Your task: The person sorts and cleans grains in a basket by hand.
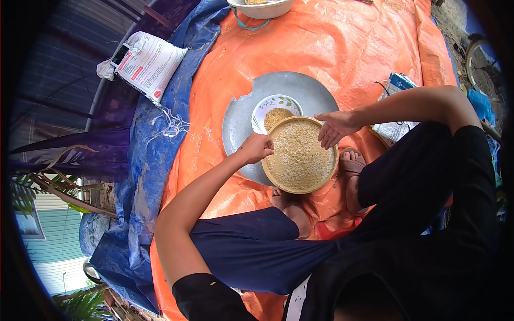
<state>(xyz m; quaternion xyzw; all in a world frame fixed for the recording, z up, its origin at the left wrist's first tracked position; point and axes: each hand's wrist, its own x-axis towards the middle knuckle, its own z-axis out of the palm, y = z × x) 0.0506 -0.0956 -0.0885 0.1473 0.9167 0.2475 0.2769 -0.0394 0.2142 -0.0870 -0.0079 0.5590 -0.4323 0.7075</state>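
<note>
A round yellow sieve (301, 155) full of pale grain lies over the front right part of a grey metal tray (241, 125). Behind it on the tray is a white bowl with a leaf pattern (259, 113), holding golden grain (277, 116). My left hand (256, 148) is at the sieve's left rim, its fingers curled together; what they hold, if anything, is too small to tell. Over the right rim of the sieve, my right hand (337, 127) is spread with its fingers apart and holds nothing.
An orange tarp (375, 48) covers the ground, with a blue tarp (142, 160) along its left side. A white printed sack (152, 65) lies at the upper left. A pale basin (262, 9) stands at the top. Folded sacks (393, 131) lie at the right, by my foot.
</note>
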